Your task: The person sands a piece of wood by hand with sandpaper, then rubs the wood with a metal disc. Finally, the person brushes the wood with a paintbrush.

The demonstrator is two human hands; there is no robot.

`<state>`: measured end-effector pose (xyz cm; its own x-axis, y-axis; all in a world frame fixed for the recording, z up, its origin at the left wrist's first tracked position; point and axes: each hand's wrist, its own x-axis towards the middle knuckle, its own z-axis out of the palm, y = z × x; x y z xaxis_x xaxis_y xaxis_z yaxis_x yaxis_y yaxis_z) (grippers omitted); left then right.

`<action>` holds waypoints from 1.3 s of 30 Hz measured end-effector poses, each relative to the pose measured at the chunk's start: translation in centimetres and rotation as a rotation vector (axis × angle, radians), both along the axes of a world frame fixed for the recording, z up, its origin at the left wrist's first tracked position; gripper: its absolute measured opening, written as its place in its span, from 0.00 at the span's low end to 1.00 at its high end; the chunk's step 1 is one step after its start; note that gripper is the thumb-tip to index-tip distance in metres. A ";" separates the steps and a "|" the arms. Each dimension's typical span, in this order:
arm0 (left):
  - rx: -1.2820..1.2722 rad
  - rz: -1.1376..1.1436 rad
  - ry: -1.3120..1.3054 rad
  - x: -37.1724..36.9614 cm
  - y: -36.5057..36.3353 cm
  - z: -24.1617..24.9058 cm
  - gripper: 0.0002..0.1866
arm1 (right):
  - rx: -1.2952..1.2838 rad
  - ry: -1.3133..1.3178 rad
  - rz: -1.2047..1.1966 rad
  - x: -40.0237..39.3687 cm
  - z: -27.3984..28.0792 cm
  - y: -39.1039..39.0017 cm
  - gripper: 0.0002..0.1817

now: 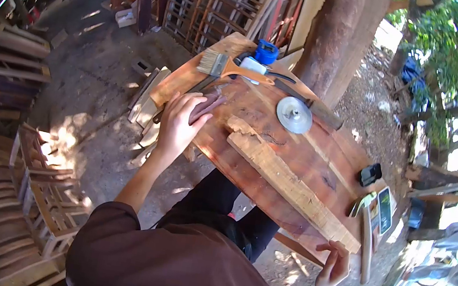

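Observation:
On the left part of the wooden table [304, 154], my left hand [180, 121] grips a folded brown piece, perhaps sandpaper [205, 109], between thumb and fingers. A long rough-edged wooden board [294, 182] lies slantwise along the near side of the table. By that board's right end is my right hand [335, 266], its fingers curled and partly apart, with nothing seen in it. A wide paintbrush [213, 63] with an orange handle lies beyond my left hand. Farther along sits a round metal disc [294, 115].
A blue tape measure [266, 52] and a white item [253, 68] sit at the table's far edge. At the right end are a black object [370, 174] and a curved wooden handle [365, 246]. Wooden frames [54, 205] stand on the left; a trunk [340, 35] rises behind.

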<state>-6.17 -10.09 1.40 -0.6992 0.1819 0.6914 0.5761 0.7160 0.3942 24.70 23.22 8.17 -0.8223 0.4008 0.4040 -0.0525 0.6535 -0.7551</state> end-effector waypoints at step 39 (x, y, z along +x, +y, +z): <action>-0.233 -1.093 -0.157 9.0 11.9 3.3 0.09 | 0.392 -0.053 0.017 -7.7 -3.4 -7.1 0.33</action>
<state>2.82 1.86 4.70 -0.1617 0.8629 0.4789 0.8945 -0.0768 0.4404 17.02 16.08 4.82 -0.8512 0.2110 0.4806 -0.0332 0.8922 -0.4505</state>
